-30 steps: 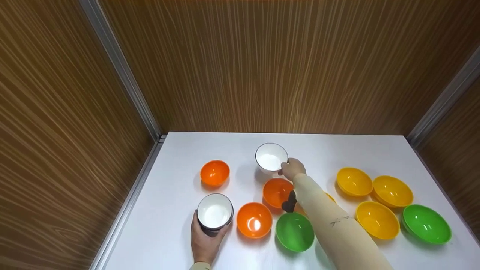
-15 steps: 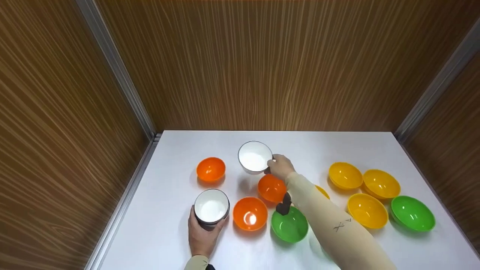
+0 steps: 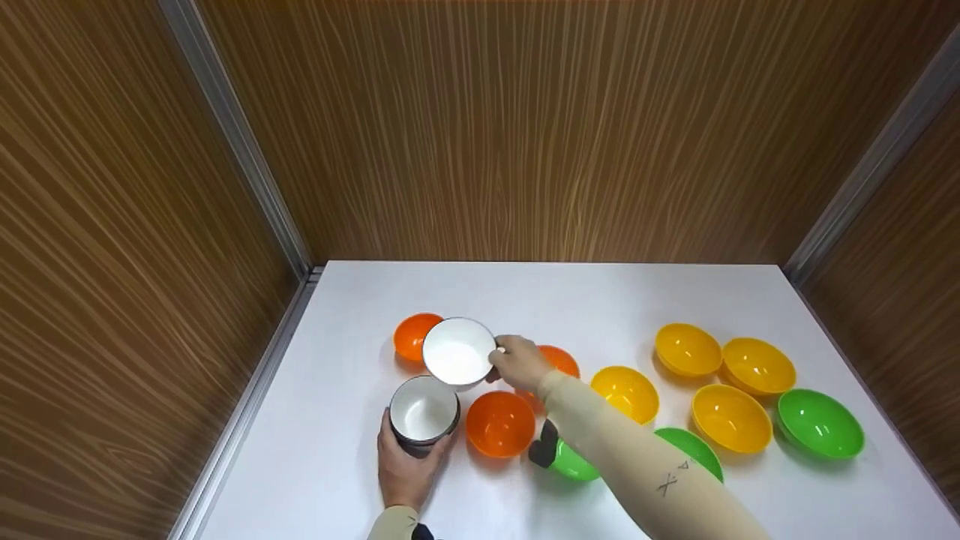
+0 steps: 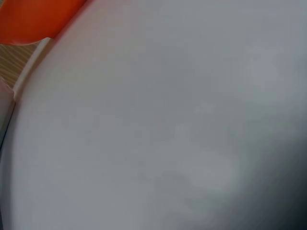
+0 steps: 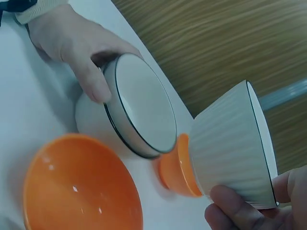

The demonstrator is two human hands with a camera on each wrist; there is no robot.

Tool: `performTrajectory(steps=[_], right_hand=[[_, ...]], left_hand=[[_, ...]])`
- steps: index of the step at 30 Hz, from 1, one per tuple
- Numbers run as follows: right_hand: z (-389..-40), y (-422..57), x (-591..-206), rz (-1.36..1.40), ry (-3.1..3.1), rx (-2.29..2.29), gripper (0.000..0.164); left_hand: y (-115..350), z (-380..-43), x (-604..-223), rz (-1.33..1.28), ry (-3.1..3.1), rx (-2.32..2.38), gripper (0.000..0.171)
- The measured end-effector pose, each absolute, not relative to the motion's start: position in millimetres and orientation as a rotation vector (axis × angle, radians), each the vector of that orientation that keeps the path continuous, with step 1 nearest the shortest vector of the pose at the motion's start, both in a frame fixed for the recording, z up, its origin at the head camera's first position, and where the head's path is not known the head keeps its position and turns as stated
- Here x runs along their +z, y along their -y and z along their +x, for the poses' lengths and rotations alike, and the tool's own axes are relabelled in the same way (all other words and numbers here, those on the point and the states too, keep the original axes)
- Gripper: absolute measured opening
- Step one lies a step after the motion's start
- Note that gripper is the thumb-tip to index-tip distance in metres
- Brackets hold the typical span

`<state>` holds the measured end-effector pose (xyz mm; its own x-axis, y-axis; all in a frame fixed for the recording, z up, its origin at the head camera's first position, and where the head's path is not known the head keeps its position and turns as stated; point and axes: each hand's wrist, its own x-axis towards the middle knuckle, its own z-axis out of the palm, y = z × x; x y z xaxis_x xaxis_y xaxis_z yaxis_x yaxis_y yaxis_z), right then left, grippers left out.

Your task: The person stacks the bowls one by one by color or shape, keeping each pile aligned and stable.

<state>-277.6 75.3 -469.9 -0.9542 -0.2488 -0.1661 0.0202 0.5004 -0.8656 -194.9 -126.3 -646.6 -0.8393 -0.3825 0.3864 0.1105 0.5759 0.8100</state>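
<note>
In the head view my left hand [image 3: 409, 469] grips a stack of nested white bowls [image 3: 424, 409] with dark rims, low over the table at front left. My right hand [image 3: 521, 365] pinches the rim of another white bowl [image 3: 459, 351], thumb at the inner side and fingers underneath. This bowl is raised, just behind and right of the stack, and overlaps an orange bowl [image 3: 415, 335]. The right wrist view shows the ribbed outside of the raised bowl [image 5: 230, 143] tilted beside the bowl stack [image 5: 144, 105], whose two rims are visible under the left thumb.
Two more orange bowls, one in front [image 3: 501, 425] and one partly behind the right hand [image 3: 561, 361], stand mid-table. Several yellow bowls [image 3: 731, 420] and green bowls [image 3: 821, 424] stand to the right. Wood-grain panels [image 3: 525, 135] enclose the white table [image 3: 300, 450].
My right hand has carried the white bowl leftward and then nearer, from the back middle to close by the stack. My left hand keeps its grip with little movement.
</note>
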Motion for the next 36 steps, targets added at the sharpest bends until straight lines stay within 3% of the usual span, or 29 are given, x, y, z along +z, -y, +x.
performTrajectory(steps=[20,36], right_hand=[[-256,-46,-495,-0.369,-2.529,-1.343,0.024],[-252,-46,-503,-0.375,-2.533,-1.315,0.029]], left_hand=[[126,-194,-646,0.231,2.287,-1.186,0.113],[129,-196,-635,0.078,2.199,-1.183,0.115]])
